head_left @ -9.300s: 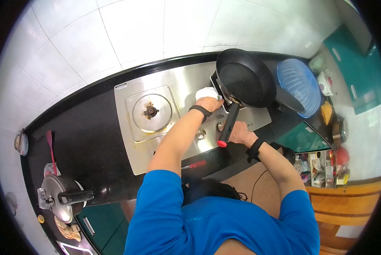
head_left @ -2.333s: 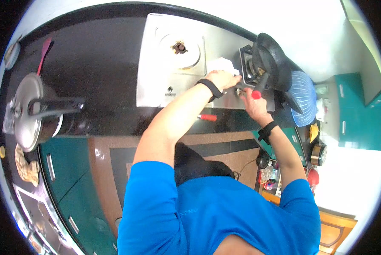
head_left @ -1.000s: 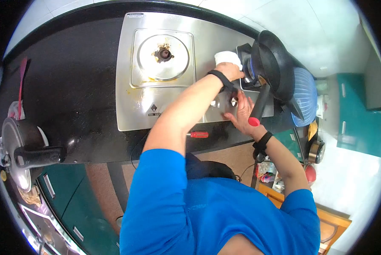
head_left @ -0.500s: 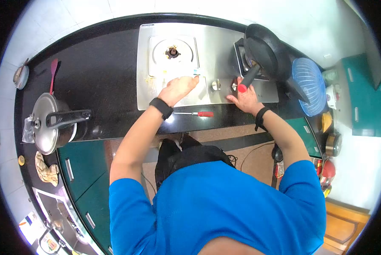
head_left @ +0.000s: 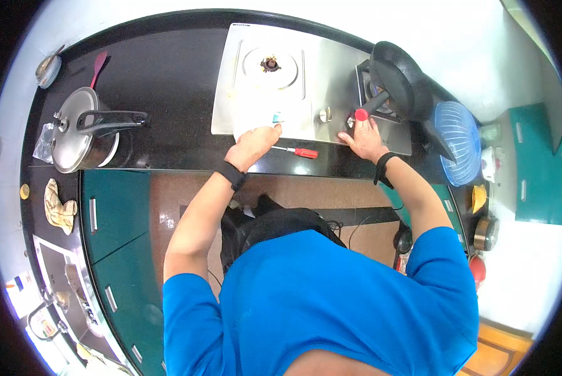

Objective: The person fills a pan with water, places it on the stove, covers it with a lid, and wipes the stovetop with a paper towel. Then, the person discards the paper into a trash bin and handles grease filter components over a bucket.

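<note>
Along the counter (head_left: 168,75), I've got the steel stove (head_left: 334,72), with the black pan (head_left: 406,84) tilted at its back right corner. Left hand (head_left: 256,144) curls at the stove's front edge by a white thing (head_left: 278,118); glare hides whether it's gripping. Right hand (head_left: 367,139) is spread near the front right corner, fingertips at the knob (head_left: 351,123), contact unclear. I'd call it knob work; next move needs fingers clear of the pan's handle (head_left: 375,102).

A lidded pot (head_left: 74,145) near a pink spatula (head_left: 99,62), and, beside the sink (head_left: 55,262), probably a crumpled cloth (head_left: 58,207).
</note>
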Demonstrator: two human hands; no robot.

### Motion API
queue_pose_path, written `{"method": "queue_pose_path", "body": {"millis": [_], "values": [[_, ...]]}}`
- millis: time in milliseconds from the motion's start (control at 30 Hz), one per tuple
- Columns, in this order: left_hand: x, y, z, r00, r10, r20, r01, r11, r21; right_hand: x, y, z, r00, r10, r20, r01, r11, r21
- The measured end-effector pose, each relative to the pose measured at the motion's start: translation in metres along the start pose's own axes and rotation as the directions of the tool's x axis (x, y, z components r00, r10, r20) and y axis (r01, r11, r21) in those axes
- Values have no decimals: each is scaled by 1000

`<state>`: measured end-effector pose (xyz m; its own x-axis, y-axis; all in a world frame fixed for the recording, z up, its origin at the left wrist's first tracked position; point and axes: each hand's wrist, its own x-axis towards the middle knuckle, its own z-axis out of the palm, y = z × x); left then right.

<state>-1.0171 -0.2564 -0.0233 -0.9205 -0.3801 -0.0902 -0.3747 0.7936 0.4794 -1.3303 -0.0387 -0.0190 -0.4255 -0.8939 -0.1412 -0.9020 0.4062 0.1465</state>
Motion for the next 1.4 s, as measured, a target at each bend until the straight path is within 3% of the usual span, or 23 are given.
{"method": "queue_pose_path", "body": {"millis": [33,100,233,300,400,533,600,733,800,933,1000,1033,1100,1200,1333,1400], "values": [[0,8,-5,1000,1,-3,-1,1000,0,0,-1,-4,999,6,37,-7,1000,17],[-3,27,-10,974,-191,119,219,930,-296,-6,-2,-3,999,5,46,-7,999,33],[0,47,-3,975,-188,121,220,902,-372,-6,-1,-2,996,21,84,-24,999,31],[-1,56,-7,946,-269,179,319,862,-395,-6,1,1,997,11,79,-12,1000,21],[2,58,-2,934,-289,209,351,849,-396,-5,2,2,997,-7,75,6,1000,12],[7,53,17,939,-299,166,341,859,-382,-6,3,2,998,-26,65,25,1000,17],[9,46,30,966,-233,112,258,903,-344,-7,2,2,998,-34,48,33,999,18],[-6,48,25,969,-241,50,239,872,-427,-8,2,2,998,-46,32,45,998,31],[-8,51,25,939,-338,-70,286,876,-389,-8,3,5,999,-50,19,50,999,20],[-25,54,18,941,-332,-66,275,864,-421,-7,6,10,998,-65,5,65,998,3],[-28,50,19,928,-240,-287,129,925,-357,-7,7,10,997,-71,5,71,997,11],[-30,50,20,926,-243,-290,130,925,-358,-7,7,10,997,-75,0,75,997,12],[-33,47,24,924,-135,-359,89,986,-143,-7,7,10,996,-83,-8,84,996,13],[-23,41,34,858,-232,-459,107,954,-282,-7,8,10,997,-83,-6,83,997,3],[-25,41,40,853,-236,-465,120,957,-265,-7,8,10,997,-78,3,78,997,-11],[-28,39,43,812,-8,-584,21,1000,15,-7,9,11,997,-71,-4,71,997,-12]]}}
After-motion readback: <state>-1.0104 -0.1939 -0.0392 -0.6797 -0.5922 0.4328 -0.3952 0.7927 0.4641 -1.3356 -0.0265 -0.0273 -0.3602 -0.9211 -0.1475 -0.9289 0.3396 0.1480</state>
